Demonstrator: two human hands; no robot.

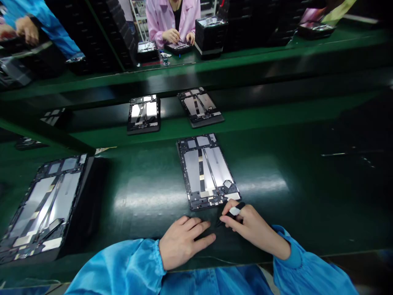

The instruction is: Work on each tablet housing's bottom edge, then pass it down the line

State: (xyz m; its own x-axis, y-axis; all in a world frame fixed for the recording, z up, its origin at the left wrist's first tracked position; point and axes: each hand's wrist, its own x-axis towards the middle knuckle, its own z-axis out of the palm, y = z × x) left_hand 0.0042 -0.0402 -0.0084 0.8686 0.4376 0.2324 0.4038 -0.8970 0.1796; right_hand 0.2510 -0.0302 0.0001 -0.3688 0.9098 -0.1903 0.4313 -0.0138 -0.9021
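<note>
An opened tablet, with its inner parts and silver plates showing, lies on the green bench in front of me. My left hand rests palm down on the bench just below its lower edge, fingers stretched out and holding nothing. At the tablet's lower right corner, my right hand is closed around a slim black tool whose tip points down and left; its exact kind is unclear. A black band with a white patch shows at the fingers of that hand.
To the left stands a stack topped by another opened tablet. Two more opened tablets lie farther back. Beyond a raised green ledge, a person in pink works among tall black stacks; a blue-sleeved person is at left.
</note>
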